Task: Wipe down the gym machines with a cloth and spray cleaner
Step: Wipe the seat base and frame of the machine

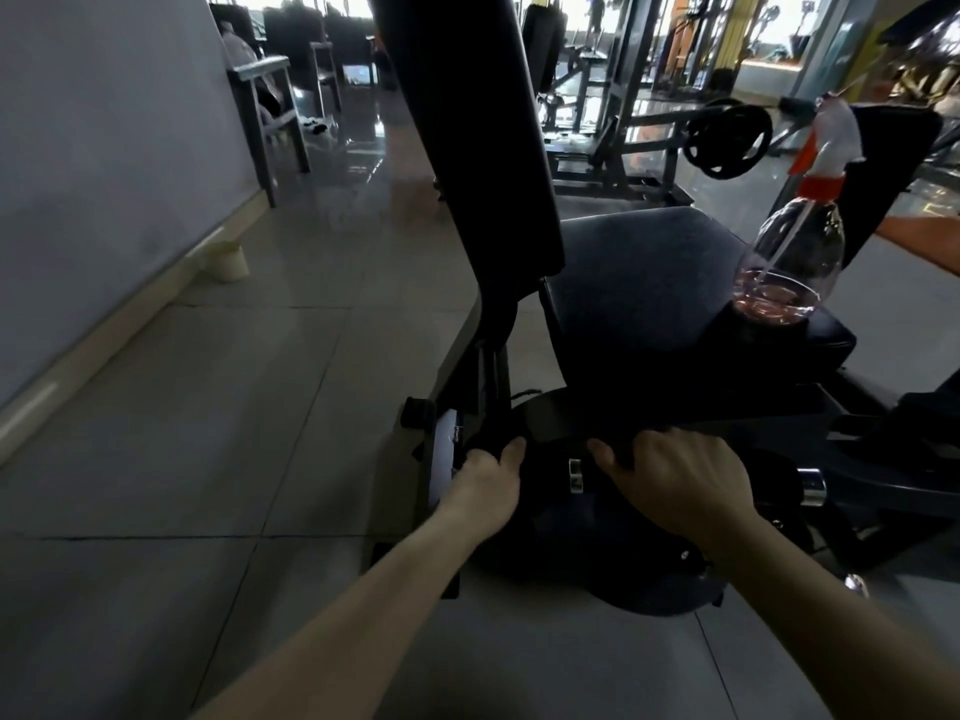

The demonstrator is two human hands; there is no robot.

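The dark padded seat (639,283) at two o'clock carries a clear spray bottle (789,262) on its three o'clock edge, while the grey tiled floor (260,407) bears the machine base (649,589) at five o'clock and a small white tub (228,259) at ten.

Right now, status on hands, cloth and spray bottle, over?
Left hand grips dark wad, likely the cloth, low on machine. Right hand grips frame plate under seat. Spray bottle upright on seat pad, away from both hands.
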